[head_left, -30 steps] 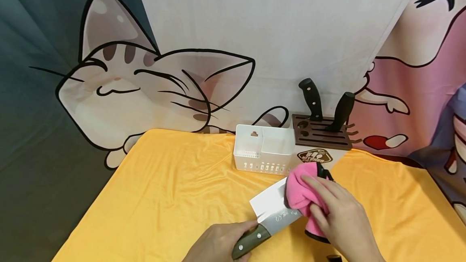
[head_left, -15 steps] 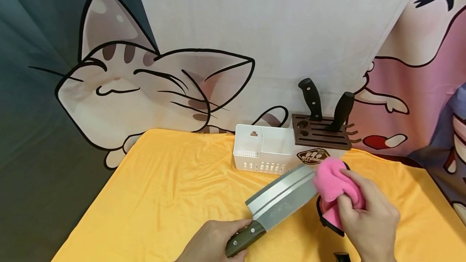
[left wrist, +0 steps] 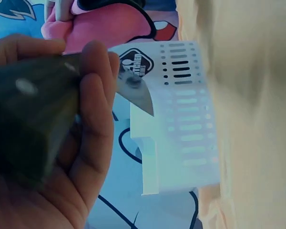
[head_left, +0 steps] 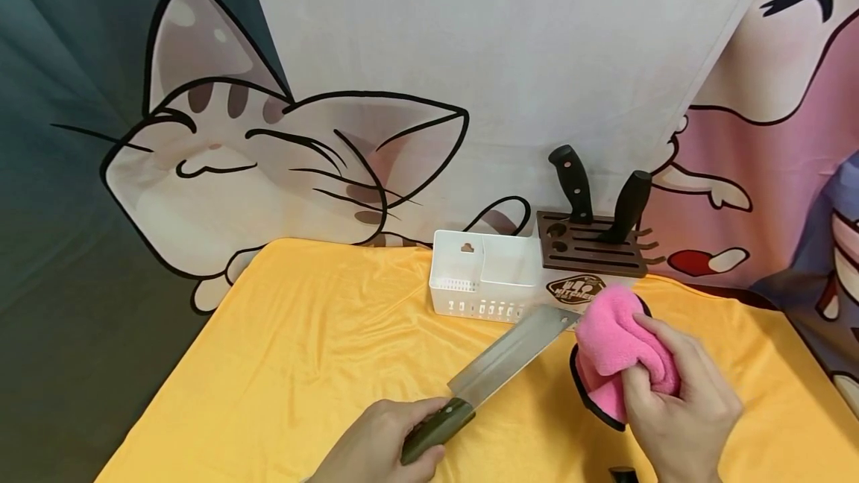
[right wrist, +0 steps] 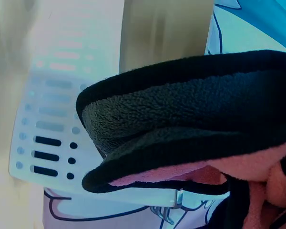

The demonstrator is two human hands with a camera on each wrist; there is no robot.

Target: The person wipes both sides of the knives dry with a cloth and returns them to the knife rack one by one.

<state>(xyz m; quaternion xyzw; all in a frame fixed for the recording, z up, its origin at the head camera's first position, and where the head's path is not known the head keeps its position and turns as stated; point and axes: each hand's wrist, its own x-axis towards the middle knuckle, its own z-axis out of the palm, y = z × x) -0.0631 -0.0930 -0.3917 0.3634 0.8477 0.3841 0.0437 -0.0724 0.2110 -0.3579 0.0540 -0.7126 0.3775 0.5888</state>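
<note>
My left hand [head_left: 379, 442] grips the dark green handle of a cleaver [head_left: 503, 360]. Its broad steel blade points up and to the right above the yellow cloth, tilted so that the face looks narrow. In the left wrist view, fingers curl round the riveted handle [left wrist: 28, 109]. A pink cleaning cloth [head_left: 614, 341] with black edging is bunched in my right hand [head_left: 687, 401], pinched between thumb and fingers. It sits at the blade's far end; whether they touch, I cannot tell. From the right wrist, the cloth's grey side [right wrist: 181, 105] fills the middle.
Behind the blade stands a white knife holder [head_left: 456, 297] with open compartments at left and a brown slotted top [head_left: 560, 256]. Two black-handled knives [head_left: 573, 181] stick up from the slots. A dark object [head_left: 624, 475] is cut off at the bottom edge. Yellow fabric [head_left: 268, 364] covers the table.
The pink cloth has moved right, off the blade's face to its far end. The cleaver has turned, its face now narrower to view, and its handle has shifted slightly left.
</note>
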